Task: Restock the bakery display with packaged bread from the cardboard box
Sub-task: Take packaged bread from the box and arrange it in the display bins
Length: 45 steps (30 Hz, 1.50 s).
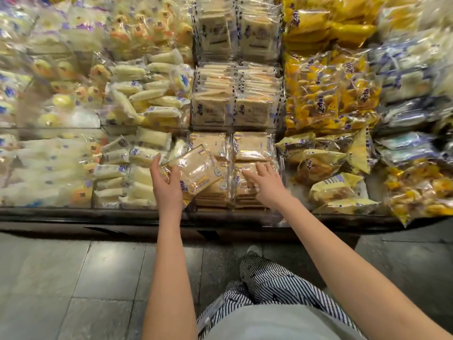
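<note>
At the far left the tiered bakery display [73,212] holds blurred white and yellow packs, and next to them, on the lowest tier, lie stacks of pale long rolls [138,153] in clear wrap. Just right of these, the left hand [166,185] holds a packet of flat bread [198,168] by its lower left end, thumb up along the edge and fingers curled under it. The packet is tilted on a slant above the left-hand stack of like packets [210,195] in the middle compartment of the lowest tier; whether it touches that stack cannot be told. Beside it to the right stands a second stack [252,147] of the same bread. The right hand [268,186] reaches over the front of that stack with its fingers [250,174] spread wide and nearly straight, the tips resting on the top front packet and gripping nothing. Further right lie loose yellow bags [328,190] of bread, some tipped over, with blurred blue and white packs beyond them. Below the shelf edge are the grey tiled floor [73,278] and the person's striped trousers [282,280].
</note>
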{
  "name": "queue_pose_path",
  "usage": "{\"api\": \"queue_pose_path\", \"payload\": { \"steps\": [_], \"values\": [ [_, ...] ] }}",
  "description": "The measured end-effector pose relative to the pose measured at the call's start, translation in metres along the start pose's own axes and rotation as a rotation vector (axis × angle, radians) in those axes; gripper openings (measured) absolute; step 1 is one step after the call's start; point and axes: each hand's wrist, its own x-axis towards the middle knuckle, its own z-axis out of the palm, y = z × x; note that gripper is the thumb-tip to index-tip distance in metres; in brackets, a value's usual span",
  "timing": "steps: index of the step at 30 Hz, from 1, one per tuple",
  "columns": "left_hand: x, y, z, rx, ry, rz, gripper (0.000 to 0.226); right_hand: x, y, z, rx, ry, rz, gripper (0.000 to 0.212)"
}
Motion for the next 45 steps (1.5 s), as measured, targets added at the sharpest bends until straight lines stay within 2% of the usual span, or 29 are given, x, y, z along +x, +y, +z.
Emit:
{"api": "queue_pose_path", "payload": {
  "steps": [3, 5, 10, 16, 19, 22, 24, 29, 40, 45],
  "values": [
    [0.012, 0.007, 0.014, 0.032, -0.018, -0.016, 0.052, 0.007, 0.001, -0.009, 0.077, -0.060, 0.022, 0.084],
    [0.025, 0.010, 0.021, 0.051, -0.029, -0.022, 0.054, 0.010, 0.001, -0.020, 0.153, -0.038, 0.024, 0.083],
    [0.076, 0.023, 0.046, 0.134, -0.171, -0.055, 0.057, 0.029, 0.003, -0.049, 0.374, 0.219, 0.023, 0.081],
    [0.117, 0.034, 0.090, 0.416, -0.306, 0.008, 0.064, 0.060, 0.021, -0.078, 0.494, 0.352, 0.077, 0.088],
    [0.134, 0.029, 0.102, 0.593, -0.226, -0.020, 0.070, 0.072, 0.028, -0.085, 0.487, 0.411, 0.071, 0.079],
    [0.136, 0.023, 0.114, 0.780, -0.176, 0.041, 0.068, 0.083, 0.030, -0.089, 0.522, 0.468, 0.064, 0.070],
    [0.126, 0.015, 0.124, 0.850, -0.224, 0.048, 0.070, 0.090, 0.032, -0.089, 0.536, 0.488, 0.068, 0.068],
    [0.103, -0.007, 0.146, 1.077, -0.342, 0.053, 0.090, 0.101, 0.041, -0.090, 0.541, 0.496, 0.071, 0.059],
    [0.104, -0.007, 0.143, 0.993, -0.346, 0.081, 0.090, 0.090, 0.040, -0.084, 0.531, 0.528, 0.109, 0.052],
    [0.099, 0.007, 0.130, 0.956, -0.319, 0.200, 0.079, 0.067, 0.031, -0.077, 0.572, 0.565, 0.166, 0.052]
  ]
}}
